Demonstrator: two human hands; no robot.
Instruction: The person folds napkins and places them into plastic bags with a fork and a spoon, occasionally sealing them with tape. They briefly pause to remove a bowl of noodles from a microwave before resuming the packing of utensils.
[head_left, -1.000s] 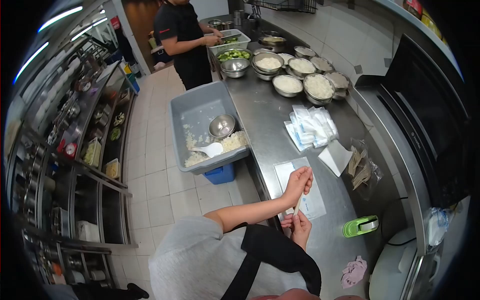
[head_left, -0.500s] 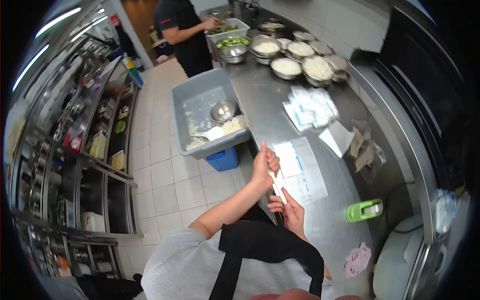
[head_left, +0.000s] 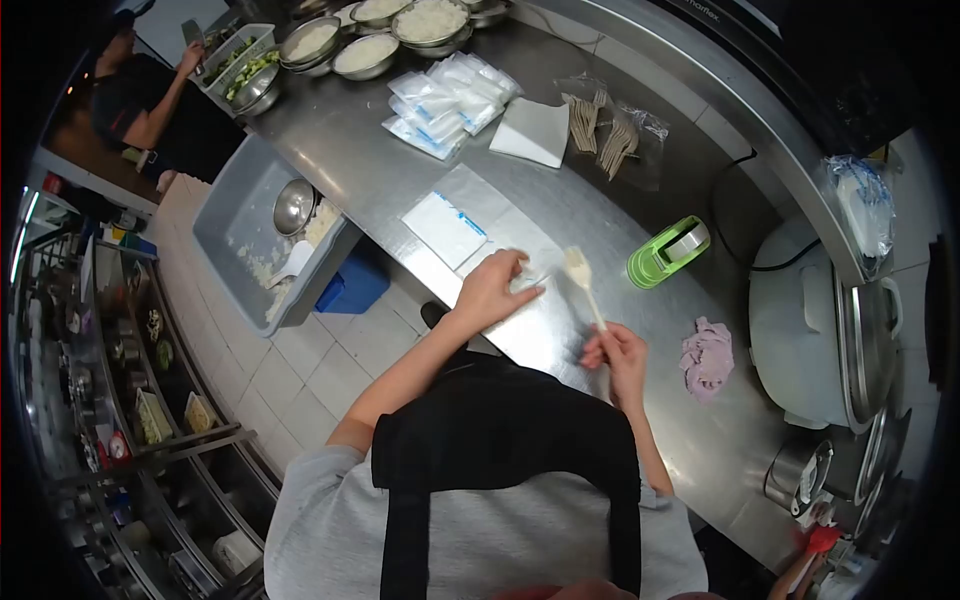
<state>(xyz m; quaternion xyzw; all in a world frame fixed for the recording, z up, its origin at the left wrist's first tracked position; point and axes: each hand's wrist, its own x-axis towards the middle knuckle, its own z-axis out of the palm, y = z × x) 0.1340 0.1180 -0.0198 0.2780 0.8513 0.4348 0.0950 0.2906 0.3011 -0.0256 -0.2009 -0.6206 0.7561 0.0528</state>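
Note:
A pale fork (head_left: 580,272) points away from my right hand (head_left: 618,360), whose fingers are closed round the end of its handle. My left hand (head_left: 492,292) is over the steel counter, thumb and fingers apart, beside the near end of a clear plastic bag (head_left: 510,228). Whether its fingertips touch the plastic is hard to tell. On the bag lies a white packet with blue print (head_left: 444,228), to the left of my left hand.
Beyond are plastic packets (head_left: 450,100), white napkins (head_left: 530,132), bagged forks (head_left: 618,140) and rice bowls (head_left: 430,22). A green tape dispenser (head_left: 668,252) and pink cloth (head_left: 707,358) lie rightward. A grey tub (head_left: 215,215) and a person (head_left: 150,110) are leftward.
My hands have moved apart. The fork, earlier between both hands, is now in my right hand only, and my left hand has opened. The view has turned toward the right side of the counter.

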